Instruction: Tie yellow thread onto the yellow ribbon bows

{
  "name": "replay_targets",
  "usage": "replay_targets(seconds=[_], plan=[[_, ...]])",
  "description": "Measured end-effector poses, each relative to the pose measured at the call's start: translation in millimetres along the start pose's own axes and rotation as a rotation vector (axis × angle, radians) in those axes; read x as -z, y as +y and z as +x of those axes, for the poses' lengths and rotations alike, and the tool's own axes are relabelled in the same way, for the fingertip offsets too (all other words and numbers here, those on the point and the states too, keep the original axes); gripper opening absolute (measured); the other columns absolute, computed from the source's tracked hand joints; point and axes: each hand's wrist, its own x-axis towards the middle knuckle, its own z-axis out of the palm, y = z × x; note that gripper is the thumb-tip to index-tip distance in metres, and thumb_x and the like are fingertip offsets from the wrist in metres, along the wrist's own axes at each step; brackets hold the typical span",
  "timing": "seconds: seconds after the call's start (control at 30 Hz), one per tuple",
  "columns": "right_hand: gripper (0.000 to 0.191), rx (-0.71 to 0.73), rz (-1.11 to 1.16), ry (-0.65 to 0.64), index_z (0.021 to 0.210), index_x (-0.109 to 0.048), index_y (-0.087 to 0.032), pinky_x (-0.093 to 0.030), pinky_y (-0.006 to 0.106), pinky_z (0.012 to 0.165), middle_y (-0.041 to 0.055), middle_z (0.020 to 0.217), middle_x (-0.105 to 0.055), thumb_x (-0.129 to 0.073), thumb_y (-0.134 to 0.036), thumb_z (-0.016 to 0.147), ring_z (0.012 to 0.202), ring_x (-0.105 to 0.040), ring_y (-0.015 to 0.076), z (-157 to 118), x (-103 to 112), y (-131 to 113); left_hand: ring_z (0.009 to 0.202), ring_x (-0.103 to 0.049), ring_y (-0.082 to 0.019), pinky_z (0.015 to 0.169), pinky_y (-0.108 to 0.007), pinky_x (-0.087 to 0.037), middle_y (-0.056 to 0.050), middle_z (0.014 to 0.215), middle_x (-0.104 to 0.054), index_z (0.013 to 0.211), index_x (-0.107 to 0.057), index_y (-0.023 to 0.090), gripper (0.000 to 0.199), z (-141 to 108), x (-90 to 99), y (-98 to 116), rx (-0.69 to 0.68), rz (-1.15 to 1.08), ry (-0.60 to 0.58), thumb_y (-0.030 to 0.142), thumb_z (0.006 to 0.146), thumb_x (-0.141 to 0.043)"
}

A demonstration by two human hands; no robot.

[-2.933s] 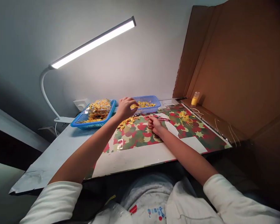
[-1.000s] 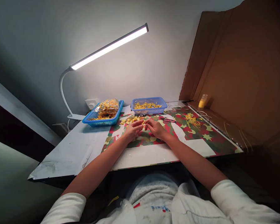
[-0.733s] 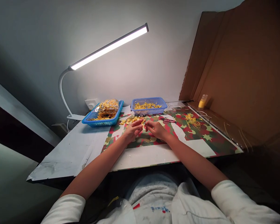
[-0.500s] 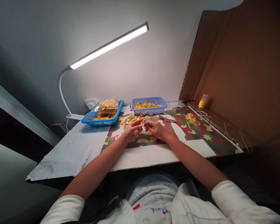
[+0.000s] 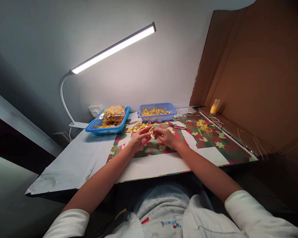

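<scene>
Over the middle of the camouflage-patterned sheet, my left hand (image 5: pixel 140 138) pinches a small yellow piece (image 5: pixel 151 130) between thumb and forefinger. My right hand (image 5: pixel 166 136) is closed right beside it, fingertips pressed together at the piece's right side; what they grip is too small to make out. Just behind my left hand lies a loose pile of yellow folded pieces (image 5: pixel 137 127). A pair of red-handled snips (image 5: pixel 178 127) rests behind my right hand.
A blue basket (image 5: pixel 105 131) with yellow pieces and a filled clear bag stands back left. A purple-blue basket (image 5: pixel 159 117) of yellow pieces is behind my hands. Yellow thread scraps (image 5: pixel 204 127) and a small yellow-filled bottle (image 5: pixel 215 106) are right, by a cardboard wall (image 5: pixel 258 72). A lamp (image 5: pixel 114 48) hangs above.
The whole view has shifted slightly to the left. My hands keep nearly the same pose around the small yellow piece.
</scene>
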Motion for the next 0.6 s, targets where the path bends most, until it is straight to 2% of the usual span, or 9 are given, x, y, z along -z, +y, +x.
replay_targets(seconds=[0.27, 0.6], plan=[[0.013, -0.001, -0.007, -0.006, 0.077, -0.055, -0.020, -0.038, 0.024, 0.062, -0.0020, 0.067, -0.061, -0.045, -0.011, 0.079, 0.062, -0.052, 0.0122, 0.0, 0.0, 2.5, 0.061, -0.059, -0.005, 0.058, -0.017, -0.049, -0.002, 0.083, -0.071, 0.087, -0.075, 0.016, 0.037, 0.1, 0.6, -0.4, 0.002, -0.007, -0.012, 0.000, 0.054, -0.078], [0.014, 0.004, -0.023, -0.003, 0.073, -0.054, -0.019, -0.033, 0.023, 0.056, -0.0030, 0.061, -0.054, -0.044, -0.010, 0.075, 0.055, -0.042, 0.0106, -0.5, -0.2, -1.9, 0.066, -0.061, -0.006, 0.059, -0.016, -0.049, -0.002, 0.086, -0.072, 0.086, -0.076, 0.017, 0.040, -2.6, -2.4, 0.8, 0.029, 0.049, 0.035, 0.000, 0.050, -0.081]])
